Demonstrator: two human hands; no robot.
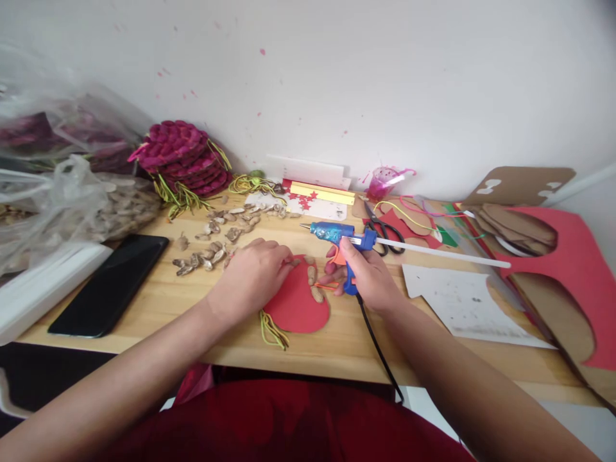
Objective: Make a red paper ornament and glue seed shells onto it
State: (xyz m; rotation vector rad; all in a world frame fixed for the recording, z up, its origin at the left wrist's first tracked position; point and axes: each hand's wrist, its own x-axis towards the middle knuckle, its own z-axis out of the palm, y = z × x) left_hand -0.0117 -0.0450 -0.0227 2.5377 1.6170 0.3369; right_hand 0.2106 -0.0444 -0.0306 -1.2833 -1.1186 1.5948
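My right hand [368,273] grips a blue glue gun [332,231] with an orange trigger and a long white glue stick in its rear. Its nozzle points left. Below it, a round red card piece [301,308] with a yellow-green yarn tassel [274,330] lies on the table. Peanuts [312,276] sit along the card's right and upper edge. My left hand [255,273] is at the card's upper left, its fingers curled and pinched on a peanut [294,262] that is partly hidden. Loose peanuts [205,256] are scattered beyond that hand.
A black phone [110,282] and plastic bags of peanuts [120,205] are at left. Stacked magenta woven rounds [183,157] stand near the wall. Black scissors [385,230], cut cardboard [514,228] and a white sheet [471,298] lie right. The gun's black cord [378,346] hangs over the front edge.
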